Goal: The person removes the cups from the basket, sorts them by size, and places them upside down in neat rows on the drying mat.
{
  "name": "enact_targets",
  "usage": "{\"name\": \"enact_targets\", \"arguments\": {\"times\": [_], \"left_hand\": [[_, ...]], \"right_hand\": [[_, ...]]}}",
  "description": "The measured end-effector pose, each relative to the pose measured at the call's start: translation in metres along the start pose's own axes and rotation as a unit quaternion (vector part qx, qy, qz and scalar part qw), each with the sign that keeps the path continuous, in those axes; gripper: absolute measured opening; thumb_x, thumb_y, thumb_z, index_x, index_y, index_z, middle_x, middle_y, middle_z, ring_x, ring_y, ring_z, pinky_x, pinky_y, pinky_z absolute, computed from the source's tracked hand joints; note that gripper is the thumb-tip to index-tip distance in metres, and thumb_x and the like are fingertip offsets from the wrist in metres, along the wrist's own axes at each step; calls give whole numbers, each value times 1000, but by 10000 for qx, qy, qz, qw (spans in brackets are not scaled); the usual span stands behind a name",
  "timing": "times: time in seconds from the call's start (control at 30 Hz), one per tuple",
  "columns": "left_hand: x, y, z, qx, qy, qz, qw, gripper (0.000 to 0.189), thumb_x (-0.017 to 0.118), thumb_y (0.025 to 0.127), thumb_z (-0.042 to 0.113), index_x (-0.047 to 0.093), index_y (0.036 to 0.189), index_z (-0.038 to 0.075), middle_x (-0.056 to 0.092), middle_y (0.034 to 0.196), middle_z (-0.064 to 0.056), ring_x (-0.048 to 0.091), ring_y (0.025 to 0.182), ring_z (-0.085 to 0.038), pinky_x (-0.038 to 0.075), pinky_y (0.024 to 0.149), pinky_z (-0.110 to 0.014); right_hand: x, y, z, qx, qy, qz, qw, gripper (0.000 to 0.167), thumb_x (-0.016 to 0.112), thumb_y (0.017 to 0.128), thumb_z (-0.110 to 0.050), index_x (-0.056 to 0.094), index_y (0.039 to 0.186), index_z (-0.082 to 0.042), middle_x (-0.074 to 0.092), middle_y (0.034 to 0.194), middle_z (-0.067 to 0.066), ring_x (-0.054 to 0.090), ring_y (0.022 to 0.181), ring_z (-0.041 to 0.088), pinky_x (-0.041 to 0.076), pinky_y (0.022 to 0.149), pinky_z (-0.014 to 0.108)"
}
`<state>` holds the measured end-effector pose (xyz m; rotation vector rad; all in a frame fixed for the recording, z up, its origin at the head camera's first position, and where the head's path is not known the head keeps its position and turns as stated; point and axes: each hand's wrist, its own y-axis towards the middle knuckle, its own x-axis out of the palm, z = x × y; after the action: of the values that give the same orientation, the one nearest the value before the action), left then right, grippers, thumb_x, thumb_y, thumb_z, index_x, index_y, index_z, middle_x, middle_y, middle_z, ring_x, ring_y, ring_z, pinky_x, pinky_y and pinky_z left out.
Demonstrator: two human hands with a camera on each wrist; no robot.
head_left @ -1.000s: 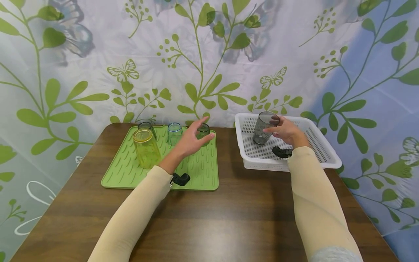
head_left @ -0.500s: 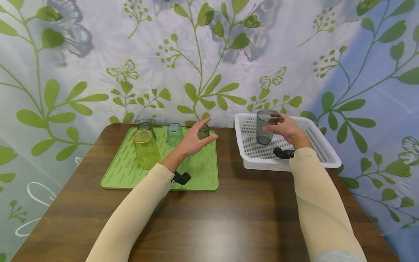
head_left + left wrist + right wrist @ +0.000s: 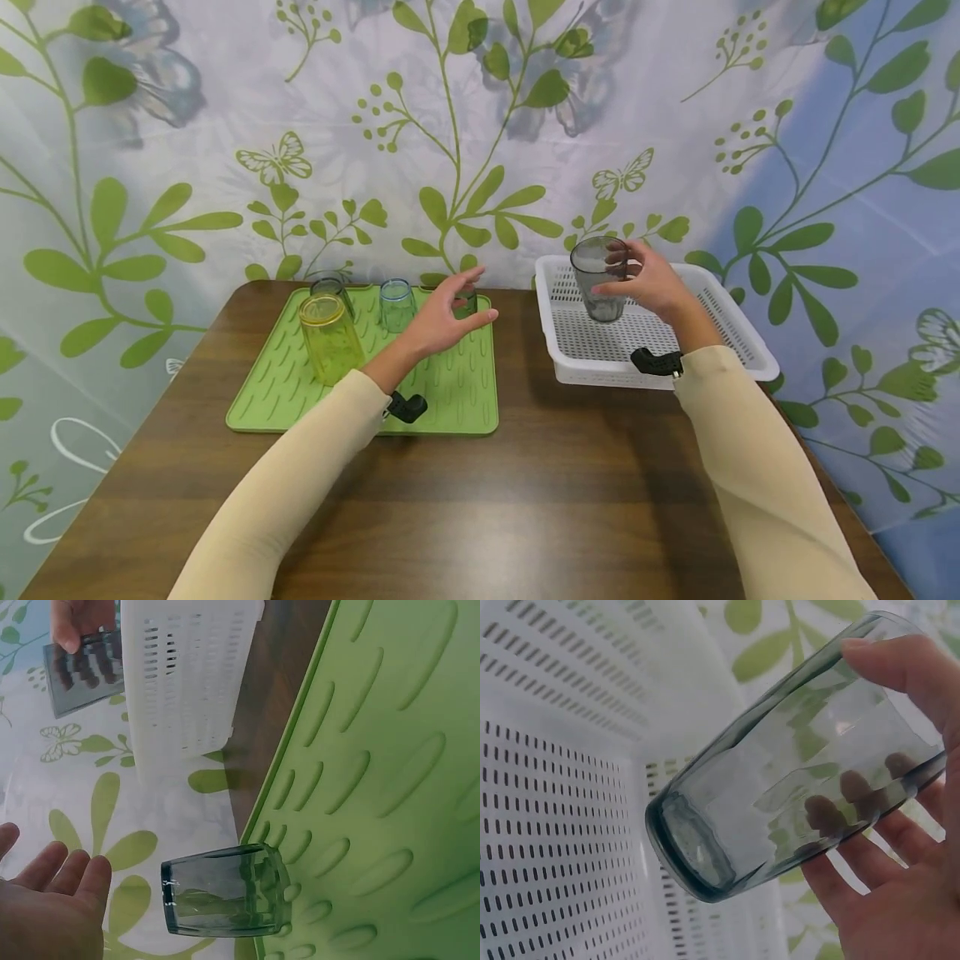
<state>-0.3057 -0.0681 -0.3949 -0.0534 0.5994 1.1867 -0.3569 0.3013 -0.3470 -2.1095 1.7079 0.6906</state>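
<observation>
My right hand (image 3: 656, 287) grips a tall clear grey drinking glass (image 3: 592, 292) by its upper part, thumb on the near side and fingers round the far side. The glass hangs mouth up over the left part of a white perforated basket (image 3: 660, 382). In the right wrist view its thick base (image 3: 697, 847) shows close to the basket wall. Fingers spread and holding nothing, my left hand (image 3: 438, 323) hovers over the green drying mat (image 3: 457, 408). Beside it a small grey-green glass (image 3: 225, 892) stands on the mat, partly hidden by the hand in the head view.
On the mat's left side stand a tall yellow glass (image 3: 330, 346), a dark glass (image 3: 336, 292) behind it and a small blue-rimmed glass (image 3: 397, 307). A brown wooden table (image 3: 480, 500) carries everything, with a leaf-patterned cloth (image 3: 480, 125) hanging behind.
My right hand has raised the grey glass a little within the basket area. The glass leaned to the right before; it stands more upright now. The left hand has hardly moved.
</observation>
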Motion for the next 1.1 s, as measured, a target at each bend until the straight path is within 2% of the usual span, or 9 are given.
{"name": "enact_targets", "arguments": {"times": [0.17,0.4,0.57,0.83,1.1], "left_hand": [[-3,-5,2,86,-35,-1,10000,76,71,97,36,33,161,24,39,162,-6,39,149,-32,37,123,-45],[-7,-13,6,240,-9,-33,9997,75,72,96,35,34,161,26,41,160,-5,43,145,-23,38,122,-42],[-8,-19,9,246,-9,-86,9997,77,73,96,33,33,161,26,40,161,-3,43,146,-25,39,122,-40],[-8,-28,19,149,-62,-213,9996,79,75,95,35,33,161,27,42,159,-3,44,145,-22,40,122,-39],[-6,-34,24,175,-149,-236,9995,80,76,93,33,34,160,25,43,158,-4,47,144,-25,42,120,-40]], "right_hand": [[12,-7,-19,-411,-252,1,9988,86,88,83,-24,40,154,-14,50,144,12,53,129,27,48,103,46],[26,-17,-40,-852,-683,-116,9940,85,91,79,-26,46,150,-16,55,138,12,55,126,31,46,109,55],[37,-26,-53,-1126,-874,-138,9897,86,94,74,-26,50,147,-13,58,135,12,55,124,30,47,106,54],[55,-39,-69,-1646,-1302,-173,9776,89,96,70,-24,52,147,-13,59,131,8,56,120,26,48,106,52],[72,-45,-82,-2055,-1810,-225,9615,91,97,67,-30,54,145,-12,60,128,6,56,115,24,52,100,49]]}}
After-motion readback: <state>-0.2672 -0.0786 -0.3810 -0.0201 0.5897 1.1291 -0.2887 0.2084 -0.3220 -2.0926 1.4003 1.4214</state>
